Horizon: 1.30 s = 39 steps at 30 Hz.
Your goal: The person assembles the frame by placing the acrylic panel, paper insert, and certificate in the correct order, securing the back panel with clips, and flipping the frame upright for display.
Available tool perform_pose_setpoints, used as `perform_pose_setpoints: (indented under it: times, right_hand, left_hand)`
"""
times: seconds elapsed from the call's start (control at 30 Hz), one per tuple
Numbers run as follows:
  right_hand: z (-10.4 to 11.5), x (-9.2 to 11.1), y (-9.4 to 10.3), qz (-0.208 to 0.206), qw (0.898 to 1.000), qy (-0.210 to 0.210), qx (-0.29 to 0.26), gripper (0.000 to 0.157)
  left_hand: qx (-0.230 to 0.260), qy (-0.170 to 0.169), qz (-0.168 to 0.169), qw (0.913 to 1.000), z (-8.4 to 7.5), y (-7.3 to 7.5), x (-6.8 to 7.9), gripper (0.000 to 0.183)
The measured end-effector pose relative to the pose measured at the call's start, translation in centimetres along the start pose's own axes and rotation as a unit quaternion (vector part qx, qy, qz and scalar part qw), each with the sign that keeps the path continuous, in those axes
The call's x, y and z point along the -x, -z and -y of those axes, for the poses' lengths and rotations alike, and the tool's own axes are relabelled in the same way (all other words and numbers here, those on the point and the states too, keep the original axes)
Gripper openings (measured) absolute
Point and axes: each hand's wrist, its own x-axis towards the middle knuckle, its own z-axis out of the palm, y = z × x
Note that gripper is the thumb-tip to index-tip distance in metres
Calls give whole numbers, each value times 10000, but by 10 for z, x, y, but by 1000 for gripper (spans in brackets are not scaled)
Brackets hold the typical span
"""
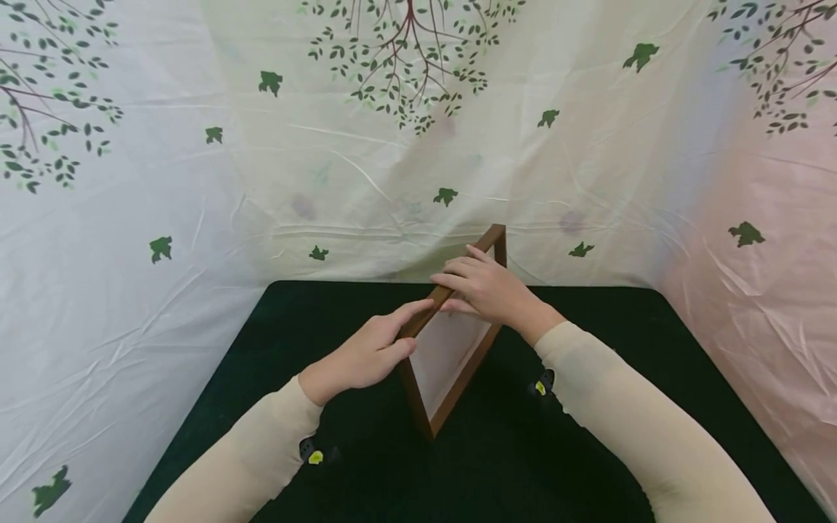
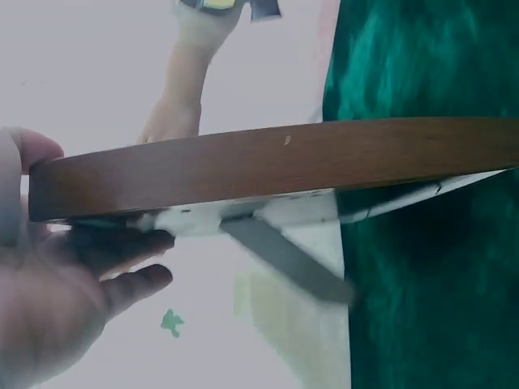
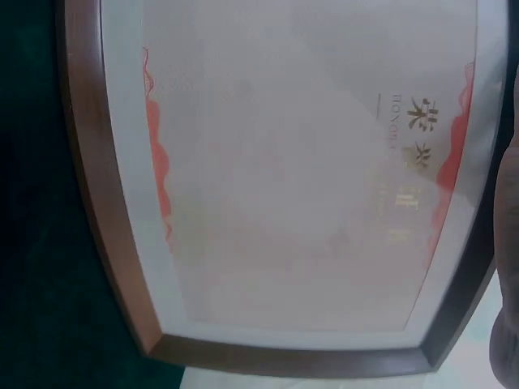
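Note:
A brown wooden picture frame (image 1: 466,383) stands on edge on the dark green table, angled away from me. Behind its glass, the right wrist view shows a certificate (image 3: 300,203) with red scalloped borders and gold characters. My left hand (image 1: 369,352) grips the near upper corner, thumb on one face and fingers on the other. Farther along the top edge, my right hand (image 1: 487,289) holds the frame with its fingers over the rim and thumb on the glass side. A grey support leg (image 2: 288,261) sticks out from the back in the left wrist view.
The dark green tabletop (image 1: 536,450) lies under and around the frame. Pale cloth (image 1: 366,181) printed with branches and green leaf shapes hangs behind and at both sides, meeting the table's back edge.

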Motion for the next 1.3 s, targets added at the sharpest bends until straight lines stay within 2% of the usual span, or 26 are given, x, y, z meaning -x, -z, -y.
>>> perform_pose_setpoints:
  times: [0.1, 0.2, 0.33, 0.5, 0.77, 0.9, 1.0, 1.1, 1.2, 1.3]
  right_hand:
    - [-1, -7, -1, 20, 10000, 9, -25, 54]
    - [-2, -14, -4, -41, 10000, 13, 30, 50]
    - [-4, -22, -7, 161, 9994, -149, 250, 48]
    - [-8, -30, -6, 605, 9964, -526, 276, 43]
    - [-9, -40, -8, 1362, 9822, -1289, 147, 44]
    - [-3, -39, 1, 1801, 9672, -1791, -30, 52]
    - [0, -31, 13, 2102, 9525, -2193, -194, 60]
    - [0, -15, 28, 2121, 9433, -2538, -292, 60]
    - [0, 12, 45, 1688, 9433, -2843, -279, 56]
    - [-3, 49, 61, 852, 9465, -3110, -146, 57]
  left_hand:
    - [-42, 113, 171, 9998, 8, 11, -1, 54]
    - [-219, 272, 136, 9993, 14, 21, 0, 50]
    - [-523, 461, -254, 9972, 25, 30, -1, 42]
    - [-628, 488, -748, 9940, 43, 36, -7, 38]
    - [-425, 593, -1109, 9911, 72, 44, -19, 36]
    - [-398, 539, -1086, 9918, 78, 44, -25, 35]
    - [-451, 456, -1024, 9927, 79, 41, -30, 35]
    - [-492, 408, -1043, 9925, 79, 36, -33, 36]
    - [-520, 385, -1183, 9909, 81, 32, -30, 39]
    - [-604, 394, -1445, 9869, 82, 25, -19, 49]
